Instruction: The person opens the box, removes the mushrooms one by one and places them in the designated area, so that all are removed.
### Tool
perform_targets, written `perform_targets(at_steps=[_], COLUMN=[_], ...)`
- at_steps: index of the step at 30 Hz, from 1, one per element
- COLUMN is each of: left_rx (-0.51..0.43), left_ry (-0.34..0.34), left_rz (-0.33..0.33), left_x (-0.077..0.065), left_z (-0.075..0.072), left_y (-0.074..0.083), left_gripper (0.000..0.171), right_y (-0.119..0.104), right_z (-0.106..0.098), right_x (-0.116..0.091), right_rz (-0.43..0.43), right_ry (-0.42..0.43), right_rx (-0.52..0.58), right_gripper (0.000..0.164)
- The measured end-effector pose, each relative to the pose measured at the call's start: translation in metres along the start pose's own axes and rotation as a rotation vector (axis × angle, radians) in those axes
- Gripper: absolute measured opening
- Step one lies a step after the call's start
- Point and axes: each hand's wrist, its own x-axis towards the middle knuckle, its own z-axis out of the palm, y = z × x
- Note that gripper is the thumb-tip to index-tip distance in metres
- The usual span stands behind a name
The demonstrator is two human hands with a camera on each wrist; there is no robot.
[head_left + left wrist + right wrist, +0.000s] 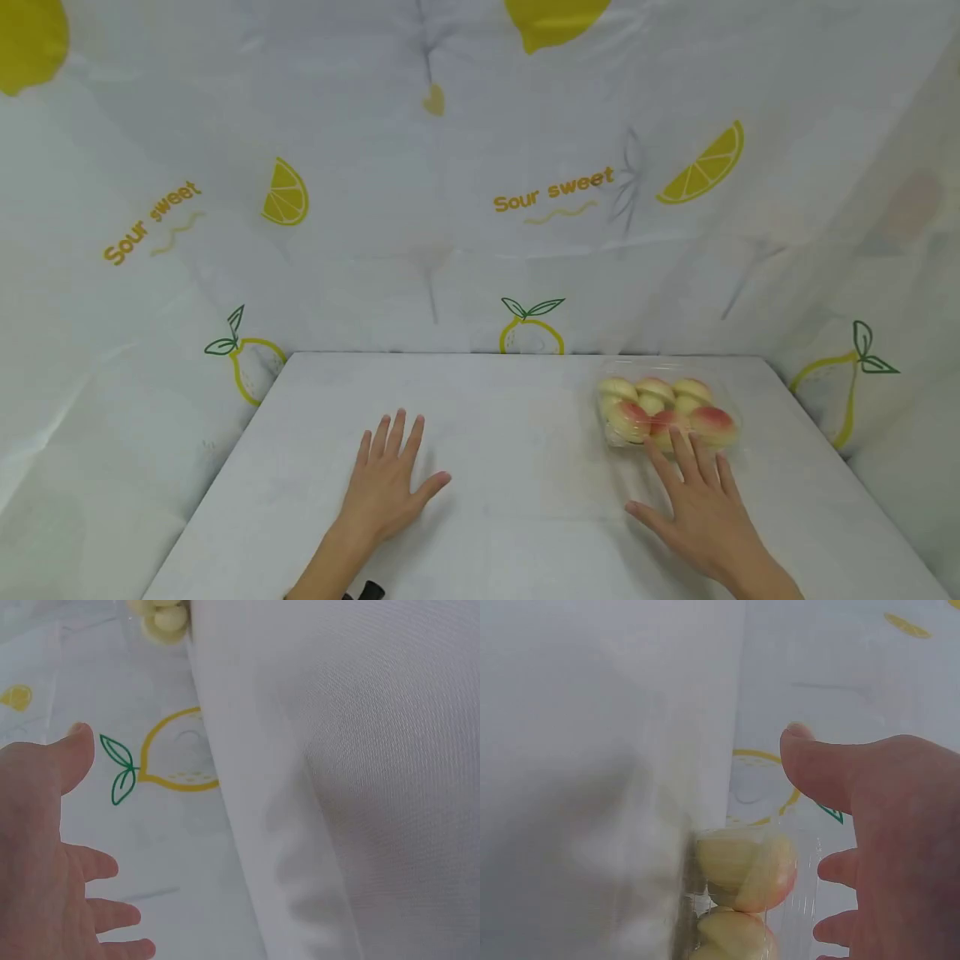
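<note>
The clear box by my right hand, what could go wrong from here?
In the head view, the fingers of your right hand overlap the near side of the clear box, so pushing forward might nudge it toward the back edge of the table, close behind. The plastic looks thin, so a hard grip might dent it and press on the peach-like pieces inside. Your left hand is well away, so it may be slow to help.

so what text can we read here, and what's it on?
"Sour sweet": orange lettering, left part of the lemon-print backdrop
"Sour sweet": same lettering, right of the backdrop's centre
Clear plastic box: no readable label
No numbers or signs legible.
</note>
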Motion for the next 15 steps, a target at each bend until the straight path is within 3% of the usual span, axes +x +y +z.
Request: perform_targets(at_steps=[7,15], left_rx=[0.006,-0.061], left_ry=[-0.005,-0.021], left_rz=[0.018,0.055], left_x=[0.004,0.008], left_z=[0.003,0.01], left_y=[0.007,0.02], left_gripper=[0.083,0.077], right_y=[0.007,0.016], right_z=[0.003,-0.007], right_x=[0.001,0.008], right_rz=[-0.028,-0.015], right_ry=[0.077,0.156], right_rx=[-0.016,0.061], right_gripper=[0.085,0.084])
